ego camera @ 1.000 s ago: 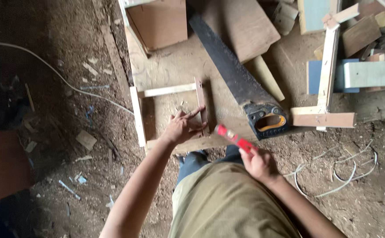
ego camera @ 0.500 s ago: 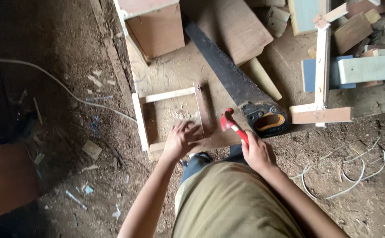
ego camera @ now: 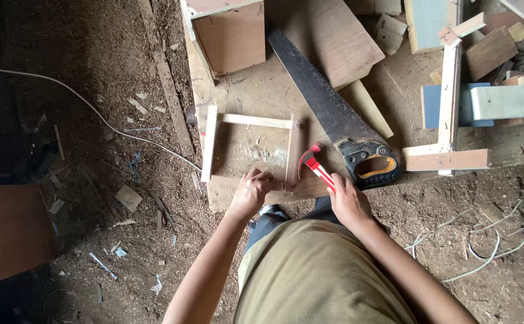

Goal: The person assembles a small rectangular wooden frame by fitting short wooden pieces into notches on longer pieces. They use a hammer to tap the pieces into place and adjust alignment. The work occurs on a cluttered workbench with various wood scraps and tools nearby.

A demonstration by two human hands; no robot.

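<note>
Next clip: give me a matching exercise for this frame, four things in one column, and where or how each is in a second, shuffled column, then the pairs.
Things:
1. hammer
2. hand saw
3. wooden frame
4. white cable

Places or states:
A. lies flat on the board, black blade, handle toward the person
B. runs across the sawdust floor at left
C. held in the right hand, red handle, head over the frame's right slat
D. pressed down at its near edge by the left hand

Pairs: 1-C, 2-A, 3-D, 4-B
</note>
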